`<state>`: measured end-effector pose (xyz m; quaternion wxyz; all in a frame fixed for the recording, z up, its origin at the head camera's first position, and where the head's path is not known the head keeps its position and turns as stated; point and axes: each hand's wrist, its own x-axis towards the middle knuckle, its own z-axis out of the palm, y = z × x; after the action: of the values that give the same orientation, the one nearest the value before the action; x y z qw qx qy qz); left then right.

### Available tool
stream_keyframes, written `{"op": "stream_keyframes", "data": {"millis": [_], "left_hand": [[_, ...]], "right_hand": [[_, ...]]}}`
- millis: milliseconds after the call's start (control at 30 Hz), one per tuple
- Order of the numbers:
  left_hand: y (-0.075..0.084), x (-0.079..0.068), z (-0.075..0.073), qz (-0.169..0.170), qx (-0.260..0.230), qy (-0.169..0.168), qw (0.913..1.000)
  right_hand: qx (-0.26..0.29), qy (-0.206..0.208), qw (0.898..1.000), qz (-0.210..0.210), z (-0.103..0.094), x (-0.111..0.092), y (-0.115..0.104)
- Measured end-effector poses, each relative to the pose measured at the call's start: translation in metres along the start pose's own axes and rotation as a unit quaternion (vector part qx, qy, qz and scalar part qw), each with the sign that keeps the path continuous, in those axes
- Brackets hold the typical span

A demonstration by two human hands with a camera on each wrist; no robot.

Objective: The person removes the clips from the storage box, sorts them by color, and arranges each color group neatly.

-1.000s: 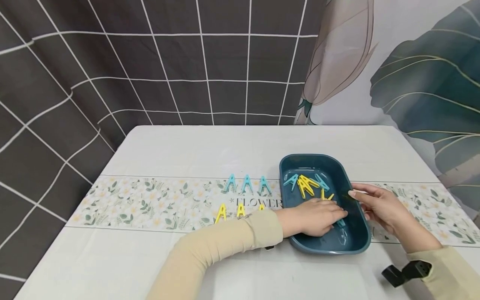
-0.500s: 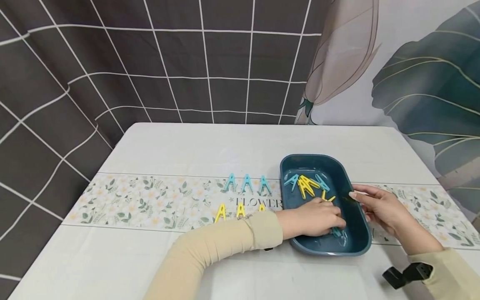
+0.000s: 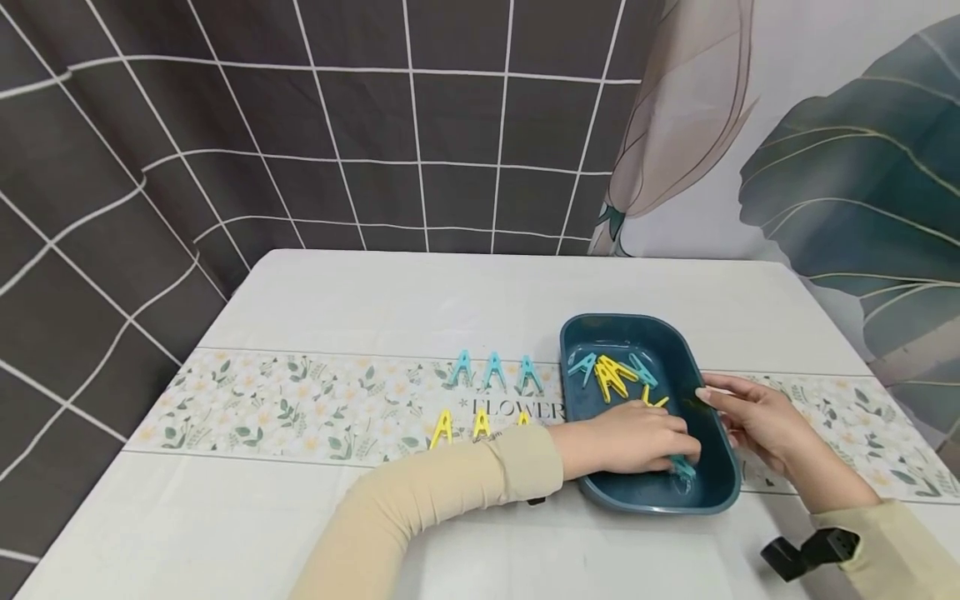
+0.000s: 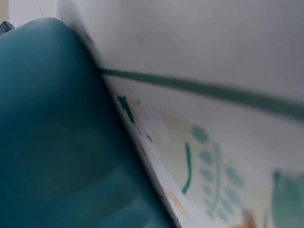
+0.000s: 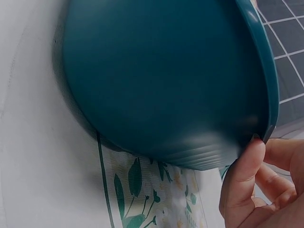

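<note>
My left hand (image 3: 637, 437) reaches into a dark blue tray (image 3: 708, 492), fingers curled down and pinching a light blue clothespin (image 3: 682, 468) near its front right. Farther back in the tray lie other clothespins, among them a light blue clothespin (image 3: 582, 365) and a yellow clothespin (image 3: 611, 379). My right hand (image 3: 765, 425) holds the tray's right rim, thumb on the near side, as the right wrist view also shows with the fingers (image 5: 280, 190) at the rim. In the left wrist view the tray's outer wall (image 4: 61, 123) fills the left side and my hand is hidden.
Left of the tray, three light blue clothespins (image 3: 492, 369) stand in a row on the flowered band (image 3: 262, 408) of the tablecloth. Nearer, a row of yellow clothespins (image 3: 442, 429) is partly covered by my left sleeve (image 3: 450, 471). A dark grid curtain (image 3: 360, 125) hangs behind the table.
My left hand's fingers have curled in from lying flatter and shifted slightly right, around the light blue clothespin. My right hand keeps its hold on the tray rim.
</note>
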<state>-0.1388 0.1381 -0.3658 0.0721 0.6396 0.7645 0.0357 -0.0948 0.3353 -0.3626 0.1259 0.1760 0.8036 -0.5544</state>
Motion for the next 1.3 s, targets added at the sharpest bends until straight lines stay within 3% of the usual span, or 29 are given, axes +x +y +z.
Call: {"op": "stream_keyframes", "data": {"millis": [167,433,533,600,667,833,967,1100,1200,1300], "left_hand": [[-0.002,-0.004,-0.002,0.034,-0.045,0.05,0.9972],[-0.002,-0.008,-0.012,0.038,-0.118,0.086,0.9886],[-0.003,-0.01,-0.015,0.033,-0.186,0.098,0.977],[-0.004,-0.013,-0.015,0.037,-0.249,0.112,0.9613],[-0.005,-0.015,-0.015,0.035,-0.32,0.122,0.9389],[-0.005,-0.021,-0.013,0.003,-0.487,0.142,0.8616],[-0.002,-0.026,-0.011,-0.048,-0.599,0.129,0.7885],[0.001,-0.029,-0.008,-0.088,-0.696,0.117,0.7028],[0.003,-0.031,-0.006,-0.103,-0.741,0.117,0.6535],[0.004,-0.032,-0.006,-0.115,-0.773,0.118,0.6127]], "right_hand": [[-0.003,-0.001,1.0,-0.004,0.0,-0.001,0.0],[-0.012,-0.001,1.0,-0.006,0.002,-0.001,-0.001],[-0.011,0.0,1.0,-0.003,0.002,-0.001,-0.001],[-0.011,0.0,1.0,-0.002,0.002,-0.002,-0.001],[-0.012,0.001,1.0,-0.001,0.003,-0.002,-0.002],[-0.026,0.005,1.0,-0.004,0.003,-0.003,-0.002],[-0.031,0.008,0.999,-0.003,0.004,-0.003,-0.002],[-0.03,0.01,0.999,-0.004,0.003,-0.002,-0.002],[-0.028,0.01,1.0,-0.006,0.003,-0.002,-0.002],[-0.022,0.01,1.0,-0.004,0.003,-0.002,-0.001]]}}
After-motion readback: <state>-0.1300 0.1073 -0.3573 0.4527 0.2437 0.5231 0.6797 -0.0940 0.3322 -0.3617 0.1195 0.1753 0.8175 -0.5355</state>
